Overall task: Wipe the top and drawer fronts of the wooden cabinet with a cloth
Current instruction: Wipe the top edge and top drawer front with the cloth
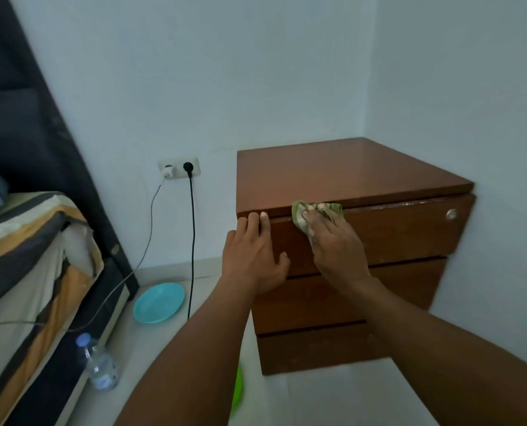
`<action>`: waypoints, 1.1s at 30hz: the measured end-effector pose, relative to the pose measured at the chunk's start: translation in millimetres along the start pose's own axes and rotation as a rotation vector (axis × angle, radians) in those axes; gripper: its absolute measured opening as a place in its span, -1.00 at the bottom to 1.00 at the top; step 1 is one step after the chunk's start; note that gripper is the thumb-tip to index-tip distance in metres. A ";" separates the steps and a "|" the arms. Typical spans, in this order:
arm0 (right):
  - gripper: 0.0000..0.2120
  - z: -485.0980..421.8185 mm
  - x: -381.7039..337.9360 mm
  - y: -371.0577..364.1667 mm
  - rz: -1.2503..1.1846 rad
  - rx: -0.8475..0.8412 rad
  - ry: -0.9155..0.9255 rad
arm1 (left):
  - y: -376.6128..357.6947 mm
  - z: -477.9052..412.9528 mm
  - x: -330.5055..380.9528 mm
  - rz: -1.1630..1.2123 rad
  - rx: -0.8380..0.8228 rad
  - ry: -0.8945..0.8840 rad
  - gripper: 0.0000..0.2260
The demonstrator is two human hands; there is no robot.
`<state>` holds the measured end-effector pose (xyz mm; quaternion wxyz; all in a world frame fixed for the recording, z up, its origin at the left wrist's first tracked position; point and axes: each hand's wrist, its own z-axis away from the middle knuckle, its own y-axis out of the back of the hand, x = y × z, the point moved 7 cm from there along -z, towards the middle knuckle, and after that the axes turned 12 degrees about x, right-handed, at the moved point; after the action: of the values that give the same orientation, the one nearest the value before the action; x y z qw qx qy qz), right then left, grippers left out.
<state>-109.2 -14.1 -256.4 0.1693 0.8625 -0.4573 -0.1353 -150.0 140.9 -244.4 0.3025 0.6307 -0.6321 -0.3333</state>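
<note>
A brown wooden cabinet (363, 176) with three drawer fronts stands in the room's corner. My right hand (333, 241) presses a green and white cloth (302, 215) against the upper edge of the top drawer front (409, 229). My left hand (253, 256) lies flat on the cabinet's front left corner, fingertips on the top's front edge, holding nothing. A round lock (451, 214) sits at the top drawer's right end. The two lower drawers are partly hidden by my forearms.
A bed (25, 256) with a dark headboard stands at the left. A turquoise plate (158, 302) and a plastic bottle (101, 364) lie on the floor. Two cables hang from the wall socket (179, 168). A green object (237, 392) shows behind my left forearm.
</note>
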 end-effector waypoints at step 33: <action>-0.52 -21.9 -65.6 -0.3 -0.050 -0.380 0.069 | -1.1 54.3 -21.5 0.269 0.065 0.094 -0.22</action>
<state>-136.3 44.4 -231.5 0.3411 0.8303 -0.3959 -0.1935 -192.5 164.6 -276.8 0.3531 0.5646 -0.7065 -0.2394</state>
